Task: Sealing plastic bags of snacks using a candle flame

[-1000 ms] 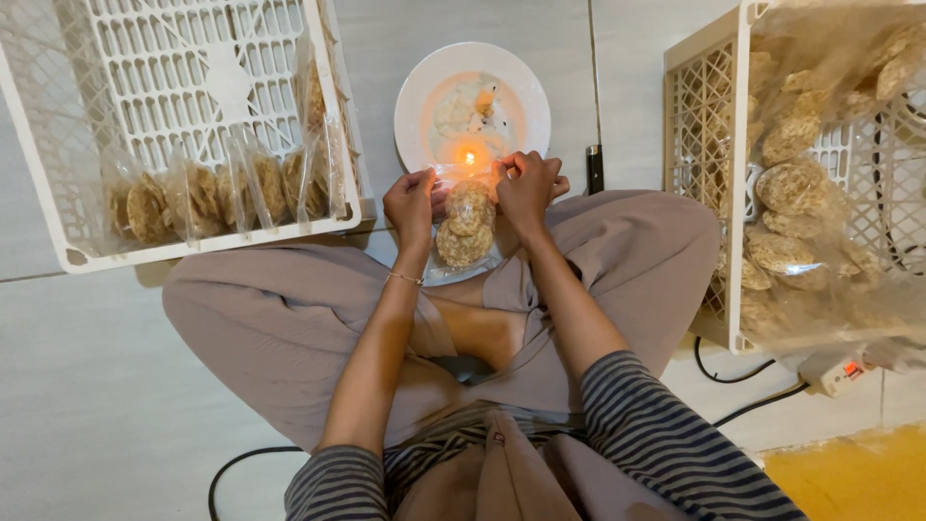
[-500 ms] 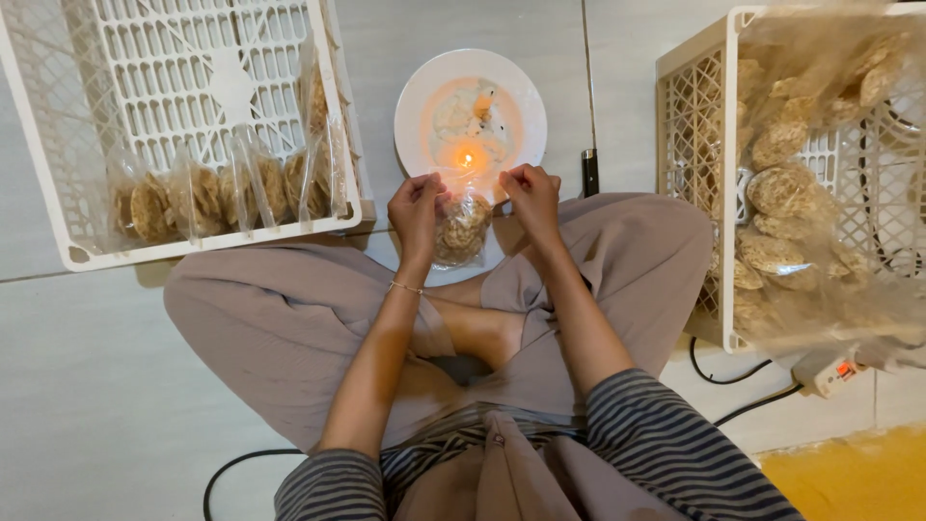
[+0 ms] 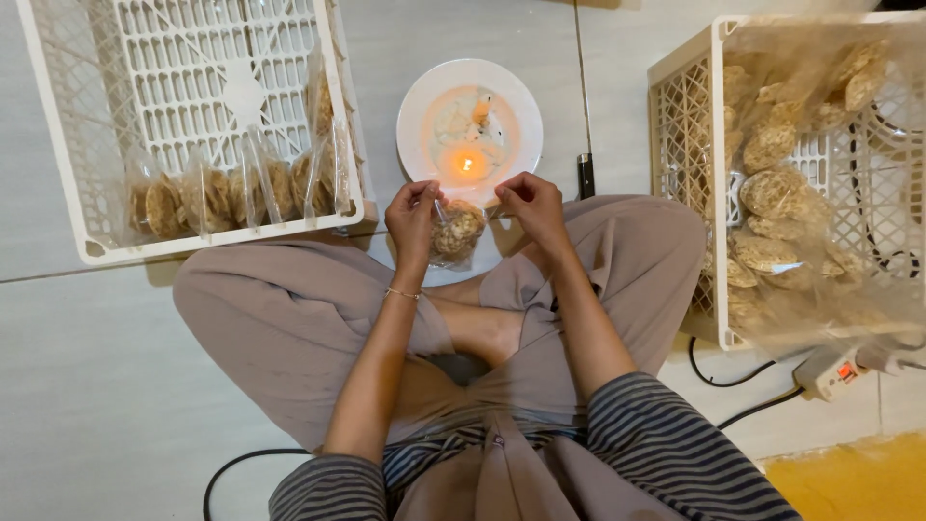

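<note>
Two hands, one packet: the left hand [image 3: 412, 214] and right hand [image 3: 530, 205] each pinch a top corner of a clear plastic packet of crackers [image 3: 456, 232], which hangs between them — long axis vertical, mouth toward one lit candle [image 3: 467, 164] on a white plate [image 3: 417, 111] just beyond the fingers. Two white crates flank the hands — the left crate [image 3: 207, 58] holds about five packets, the right crate [image 3: 687, 125] many.
</note>
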